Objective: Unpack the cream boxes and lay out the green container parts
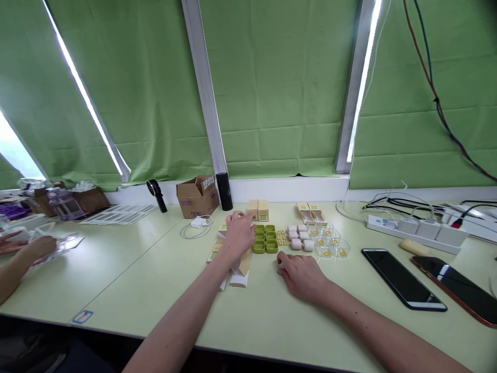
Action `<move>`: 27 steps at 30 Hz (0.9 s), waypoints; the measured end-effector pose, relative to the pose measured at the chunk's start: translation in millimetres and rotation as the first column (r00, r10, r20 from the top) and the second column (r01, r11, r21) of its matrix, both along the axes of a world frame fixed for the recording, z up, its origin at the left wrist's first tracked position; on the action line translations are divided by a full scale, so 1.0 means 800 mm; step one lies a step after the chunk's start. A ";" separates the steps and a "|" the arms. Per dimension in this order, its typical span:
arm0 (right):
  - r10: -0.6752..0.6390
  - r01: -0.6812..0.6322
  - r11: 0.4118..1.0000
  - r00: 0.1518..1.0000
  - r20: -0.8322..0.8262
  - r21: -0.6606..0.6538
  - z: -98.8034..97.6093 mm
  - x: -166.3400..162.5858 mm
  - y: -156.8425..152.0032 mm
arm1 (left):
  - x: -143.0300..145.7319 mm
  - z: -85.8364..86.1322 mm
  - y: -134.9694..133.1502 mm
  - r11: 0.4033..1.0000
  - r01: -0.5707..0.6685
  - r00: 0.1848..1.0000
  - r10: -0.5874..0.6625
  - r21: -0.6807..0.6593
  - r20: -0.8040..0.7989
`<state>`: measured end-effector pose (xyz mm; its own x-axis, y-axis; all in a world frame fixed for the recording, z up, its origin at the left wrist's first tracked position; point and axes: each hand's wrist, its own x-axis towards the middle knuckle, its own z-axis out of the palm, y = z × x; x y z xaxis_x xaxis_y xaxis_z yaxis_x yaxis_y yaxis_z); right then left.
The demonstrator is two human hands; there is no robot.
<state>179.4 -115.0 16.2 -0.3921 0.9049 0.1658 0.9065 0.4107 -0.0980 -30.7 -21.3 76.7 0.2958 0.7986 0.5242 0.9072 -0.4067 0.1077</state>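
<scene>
My left hand (238,235) reaches over several flat cream cartons (239,280), its fingers extended beside the green square containers (259,246). I see nothing held in it, though the palm is hidden. My right hand (305,277) rests on the table with loosely bent fingers, thumb apart, holding nothing visible. Just beyond it are small yellowish square pieces (281,237), white-and-pink rounded pieces (295,243) and clear cups with yellow bits (326,252). Behind the green containers stand two cream boxes (263,211). Opened cream cartons (310,211) lie further right.
Two phones (404,278) and a power strip (417,230) with cables lie at the right. A cardboard box (197,199), black cylinder (224,191), handheld fan (157,196) and white charger (199,223) stand at the back left. Another person's hand (42,247) handles clear plastic at far left.
</scene>
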 end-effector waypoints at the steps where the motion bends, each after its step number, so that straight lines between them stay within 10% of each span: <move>1: 0.004 -0.004 1.000 1.000 -0.001 0.003 -0.001 -0.001 0.000 | 0.001 0.002 0.009 1.000 0.003 1.000 -0.003 -0.001 -0.015; 15: 0.018 -0.017 0.999 1.000 -0.015 0.045 -0.004 -0.003 -0.001 | 0.036 -0.010 0.127 0.984 -0.109 0.953 0.062 -0.145 -0.298; 27: 0.019 -0.020 0.999 1.000 0.005 0.040 0.002 -0.001 -0.004 | 0.057 -0.031 0.149 0.983 -0.104 0.926 0.041 -0.149 -0.376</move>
